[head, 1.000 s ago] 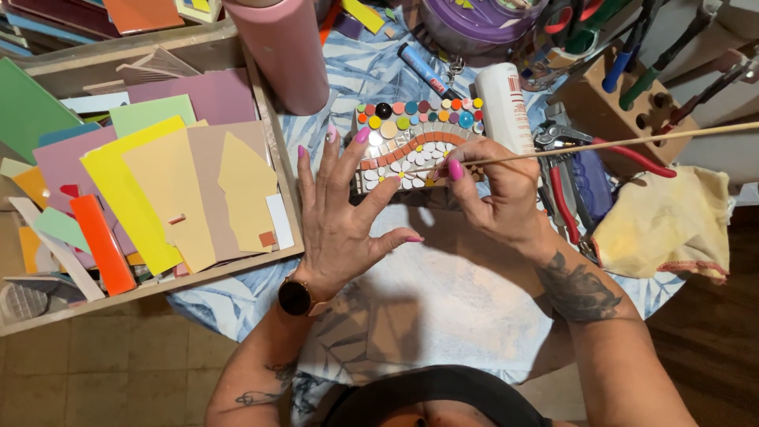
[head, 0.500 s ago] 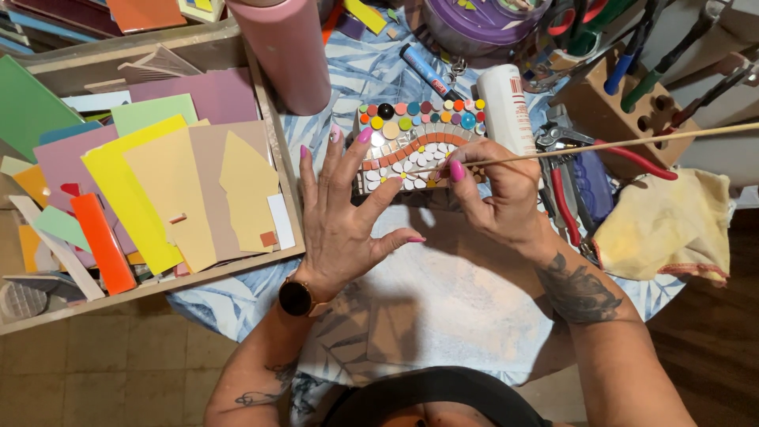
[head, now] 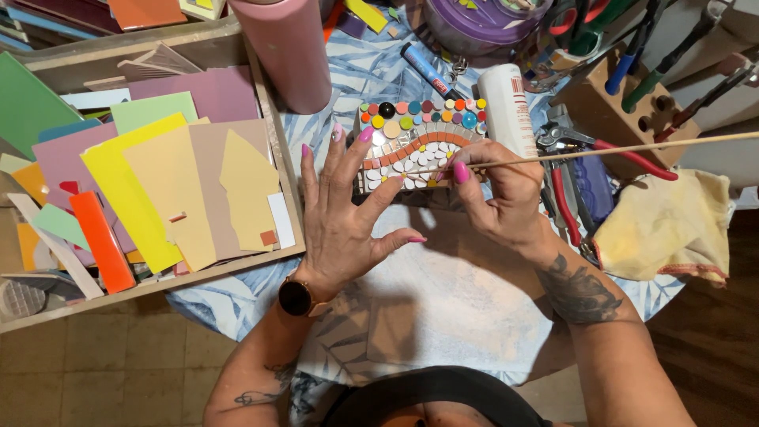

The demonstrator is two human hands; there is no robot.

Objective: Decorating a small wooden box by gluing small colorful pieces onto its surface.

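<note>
Left hand (head: 341, 215) and right hand (head: 500, 198) cover the lower part of the mosaic piece (head: 419, 142). Thin wooden stick (head: 601, 150) runs off the right edge; its tip on the tiles is too small to make out. Pink cylinder (head: 288, 47) and purple tub (head: 482, 20) are cut by the top edge.

The bench (head: 443, 308) is covered by a pale cloth with a blue leaf print. At its middle, toward the far side, lies a mosaic panel (head: 419, 150) of small white, orange and many-coloured pieces. Just right of it a white tube (head: 507, 107) lies on the cloth, and a blue marker (head: 425, 69) lies beyond the panel. A tall pink cylinder (head: 288, 51) stands at the far left, beside a shallow wooden tray (head: 273, 134) filled with coloured sheets. Right of the tube lie red-handled pliers (head: 565, 198), then a crumpled yellow rag (head: 672, 225) near the right edge. A wooden block (head: 624, 107) holding tools stands far right, and a purple-lidded tub (head: 482, 24) at the far edge.
</note>
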